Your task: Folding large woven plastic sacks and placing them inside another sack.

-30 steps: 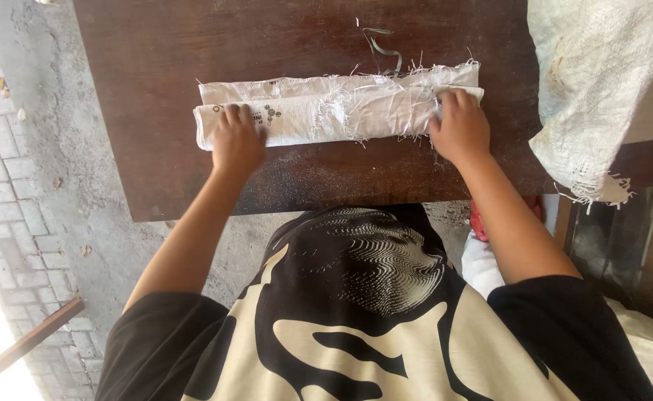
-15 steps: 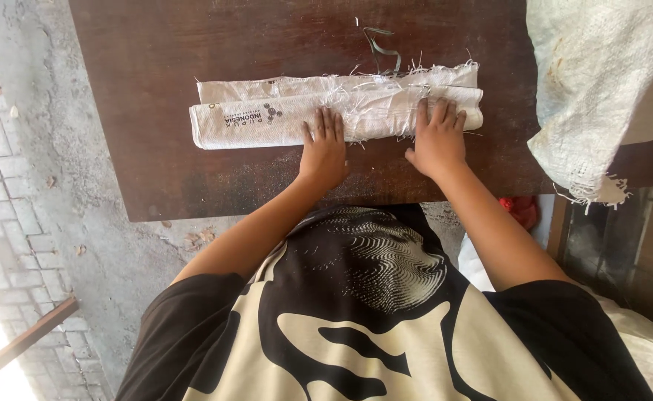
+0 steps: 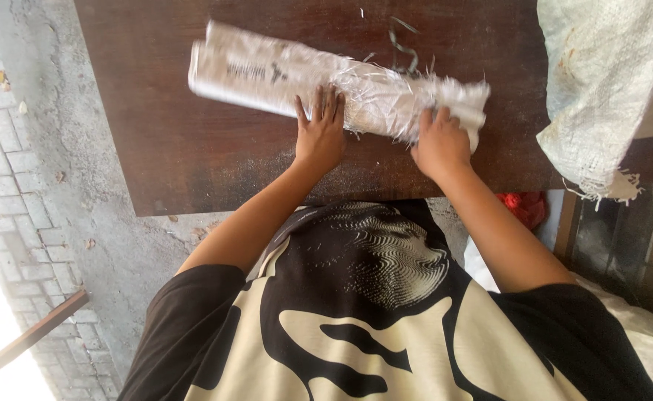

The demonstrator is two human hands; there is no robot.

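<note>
Both hands are working a rolled white woven sack (image 3: 326,82) lying on the dark brown wooden table (image 3: 193,156), in the upper middle of the frame. The left hand (image 3: 320,134) is pressing flat on the roll's middle, fingers spread and straight, holding nothing. The right hand (image 3: 439,142) is curling over the frayed end toward the right, fingers bent onto the fabric; whether it is truly gripping, I cannot tell. Judged step: rolling or tightening the bundle. The next move is probably calling for even pressure from both palms so the roll is not skewing. The long axis is running from upper left down to centre right, slightly tilted, printed end pointing upper left. Another sack (image 3: 601,89) is hanging at upper right.
</note>
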